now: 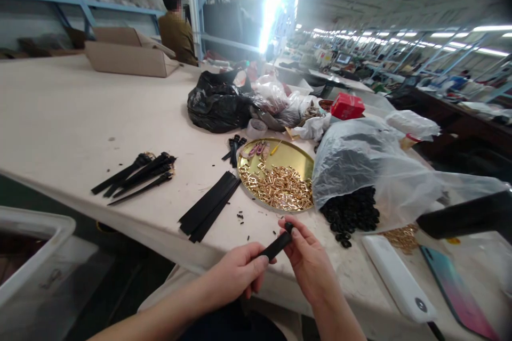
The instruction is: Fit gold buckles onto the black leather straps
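A short black strap [276,246] is held between both hands above the table's front edge. My left hand [248,268] grips its lower end, thumb on top. My right hand [306,250] pinches the upper end, where a small round black piece [288,227] shows at the fingertips. Beyond the hands sits a round gold tray [296,157] with a heap of gold metal buckles [282,187]. Flat black strips [210,205] lie left of the tray. Farther left are bundled black straps [140,173] with gold ends. Black rings [352,213] spill from a clear plastic bag [352,154].
A white device [398,277] and a phone [456,293] lie at the right. Behind the tray are a black bag [220,104], a tape roll [256,128] and a red box [347,106]. A cardboard box [126,58] and a person [176,32] are farther back.
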Action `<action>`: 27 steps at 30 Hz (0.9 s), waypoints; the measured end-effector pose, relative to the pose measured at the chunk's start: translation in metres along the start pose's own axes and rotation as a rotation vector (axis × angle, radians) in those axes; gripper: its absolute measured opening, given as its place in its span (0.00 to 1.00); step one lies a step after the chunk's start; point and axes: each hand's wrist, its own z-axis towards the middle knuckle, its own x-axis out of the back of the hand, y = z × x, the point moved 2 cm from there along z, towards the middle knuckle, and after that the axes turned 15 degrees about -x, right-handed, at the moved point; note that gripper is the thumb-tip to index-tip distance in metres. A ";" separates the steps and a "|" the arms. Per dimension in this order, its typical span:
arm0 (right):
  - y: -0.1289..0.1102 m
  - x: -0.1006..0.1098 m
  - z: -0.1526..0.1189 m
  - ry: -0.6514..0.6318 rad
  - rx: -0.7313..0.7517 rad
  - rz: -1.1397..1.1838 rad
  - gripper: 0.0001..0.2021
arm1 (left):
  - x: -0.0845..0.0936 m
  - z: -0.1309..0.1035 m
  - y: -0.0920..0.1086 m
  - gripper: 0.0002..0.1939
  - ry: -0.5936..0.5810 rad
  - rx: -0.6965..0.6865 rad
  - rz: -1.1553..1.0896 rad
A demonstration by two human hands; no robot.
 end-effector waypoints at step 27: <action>0.026 0.017 0.007 0.271 0.283 -0.356 0.11 | 0.006 0.006 -0.001 0.14 -0.002 -0.068 0.457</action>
